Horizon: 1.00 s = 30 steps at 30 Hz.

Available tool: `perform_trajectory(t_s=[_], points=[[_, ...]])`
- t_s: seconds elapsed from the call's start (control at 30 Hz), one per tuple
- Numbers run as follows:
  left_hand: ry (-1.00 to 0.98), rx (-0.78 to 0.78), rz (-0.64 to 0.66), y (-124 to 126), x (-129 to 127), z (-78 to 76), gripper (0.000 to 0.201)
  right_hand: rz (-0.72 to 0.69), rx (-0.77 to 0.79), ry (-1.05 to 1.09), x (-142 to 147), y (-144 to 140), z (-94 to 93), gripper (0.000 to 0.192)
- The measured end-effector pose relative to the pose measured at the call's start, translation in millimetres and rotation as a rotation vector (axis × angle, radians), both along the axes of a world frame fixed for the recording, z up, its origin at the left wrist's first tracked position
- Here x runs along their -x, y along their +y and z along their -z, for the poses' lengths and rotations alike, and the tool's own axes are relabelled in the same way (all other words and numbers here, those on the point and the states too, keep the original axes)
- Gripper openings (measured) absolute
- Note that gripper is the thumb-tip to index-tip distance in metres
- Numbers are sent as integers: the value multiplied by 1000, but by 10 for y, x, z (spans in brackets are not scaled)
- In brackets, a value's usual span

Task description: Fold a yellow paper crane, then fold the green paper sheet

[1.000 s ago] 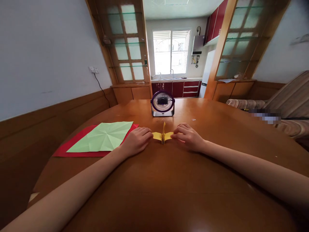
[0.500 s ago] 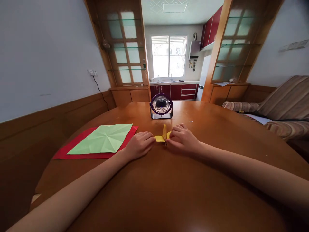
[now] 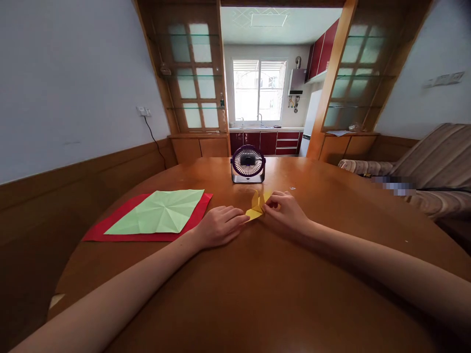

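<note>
At your far left, the red paper sheet lies on the desk, its outer corner close to the curved left edge, so little room remains beyond it. The pale green paper sheet, scored with creases, lies on top. Your left forearm passes just beside the red sheet's near corner — an outward swing could drag the pair.

Next comes your left hand, its grip holding the left flap of the yellow origami figure by the outer end, the thumb mostly hidden. The figure sits between your hands, tilted, its flaps spread; whether its underside touches the desk you cannot tell. The step in hand looks like working those flaps, and the next move calls for light, even pressure, since thin paper probably crumples under a hard tug.

Just beyond stands the small purple fan, apart from the figure; reaching forward offers less room than drawing back, where desk stretches between your forearms.

Your right hand pinches the figure's right side, covering part of it. Past it, a small white scrap lies near — and the striped sofa stands beyond the right edge.
</note>
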<state>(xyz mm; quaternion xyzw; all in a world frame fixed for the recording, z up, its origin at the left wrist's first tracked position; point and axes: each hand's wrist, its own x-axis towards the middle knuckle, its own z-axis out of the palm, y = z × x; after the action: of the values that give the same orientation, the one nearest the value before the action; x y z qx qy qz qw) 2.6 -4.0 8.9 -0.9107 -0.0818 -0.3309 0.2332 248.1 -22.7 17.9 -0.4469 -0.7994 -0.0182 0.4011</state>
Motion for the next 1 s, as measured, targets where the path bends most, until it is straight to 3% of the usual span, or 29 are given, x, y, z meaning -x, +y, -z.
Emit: perform_trajectory(t_s=[0.27,0.63,1.0], points=[[9,39,18,-7,-18,8,29,128,-40,-20,-531,28,-13,28],[48,100,-6,46,-19,42,29,485,-99,-161,-1460,28,34,31],[47,127,11,82,-23,61,28,665,-68,-224,-1658,88,167,28]])
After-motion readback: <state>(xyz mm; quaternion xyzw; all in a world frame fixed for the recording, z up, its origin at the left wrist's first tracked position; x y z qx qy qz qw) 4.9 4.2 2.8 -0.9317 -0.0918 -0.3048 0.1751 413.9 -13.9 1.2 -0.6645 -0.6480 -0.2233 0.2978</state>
